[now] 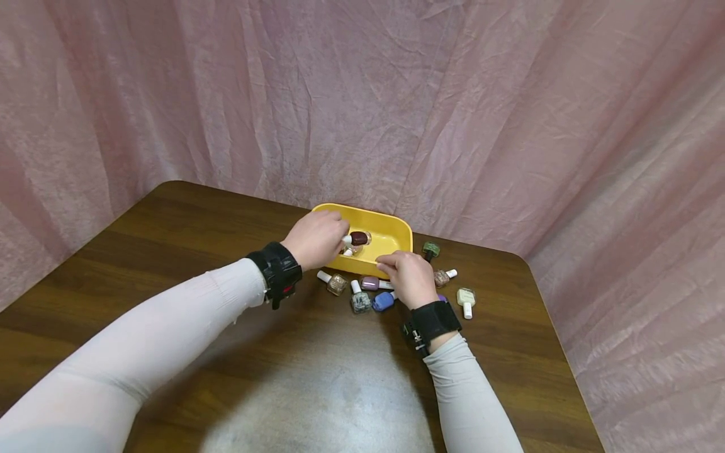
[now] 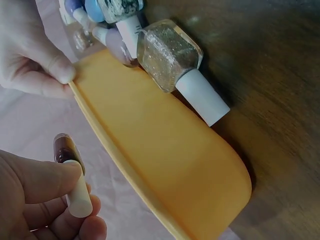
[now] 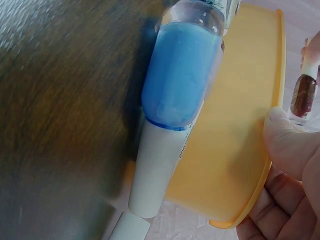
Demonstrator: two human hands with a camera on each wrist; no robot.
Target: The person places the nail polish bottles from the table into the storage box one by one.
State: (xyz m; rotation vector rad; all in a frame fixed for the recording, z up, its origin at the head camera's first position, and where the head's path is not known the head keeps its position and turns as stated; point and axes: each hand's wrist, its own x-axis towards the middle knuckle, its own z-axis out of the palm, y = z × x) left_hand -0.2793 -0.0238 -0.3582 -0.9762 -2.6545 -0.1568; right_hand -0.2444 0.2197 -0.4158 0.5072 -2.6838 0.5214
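Observation:
Over the yellow plastic bin [image 1: 391, 225], my left hand [image 1: 317, 240] pinches the white cap of a dark maroon nail polish bottle [image 1: 359, 238], its glass end pointing right. Thumb and fingers close on that cap in the left wrist view. My right hand [image 1: 412, 277] grips the bin's near rim between thumb and fingers, at the right part of its front wall. Below the held bottle, part of another white-capped bottle [image 1: 348, 252] shows inside the bin. A blue nail polish bottle [image 3: 177, 75] and a mauve one [image 1: 370, 283] lie just in front of the bin.
Also before the bin are a gold glitter bottle [image 1: 337, 284] and a black-flecked one [image 1: 360, 302]. To the right lie a green bottle [image 1: 430, 248], a pinkish glitter one [image 1: 442, 278], a pale one [image 1: 466, 297] and a partly hidden purple one [image 1: 442, 298]. A pink curtain [image 1: 351, 100] hangs behind.

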